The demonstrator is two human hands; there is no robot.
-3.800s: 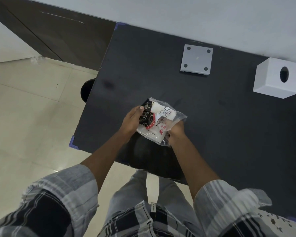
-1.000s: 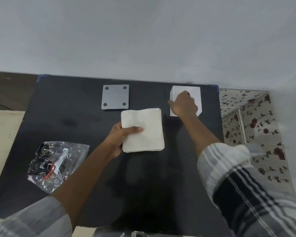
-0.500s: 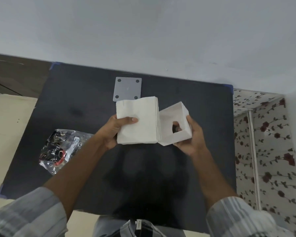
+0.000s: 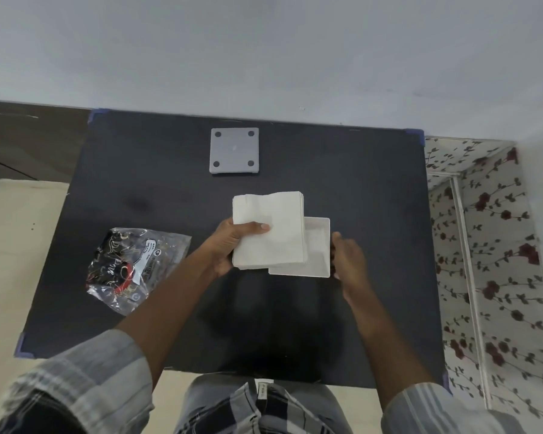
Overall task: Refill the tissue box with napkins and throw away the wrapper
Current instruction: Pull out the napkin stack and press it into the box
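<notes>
My left hand (image 4: 232, 245) grips a white stack of napkins (image 4: 268, 230) above the middle of the black table (image 4: 358, 183), thumb on top. The stack overlaps the left part of the white tissue box (image 4: 317, 249), which is turned with its open side up and its hollow inside showing. My right hand (image 4: 347, 261) holds the box by its right wall. The empty clear wrapper (image 4: 132, 267) with black and red print lies flat on the table's left side, apart from both hands.
A grey square base plate (image 4: 234, 151) with a hole near each corner lies at the back of the table. The table's far edge meets a pale wall. Floral cloth (image 4: 499, 261) hangs to the right, tiled floor lies to the left.
My right hand took the box from the back right, brought it to the middle and turned its open side up. My left hand moved the napkin stack partly over it.
</notes>
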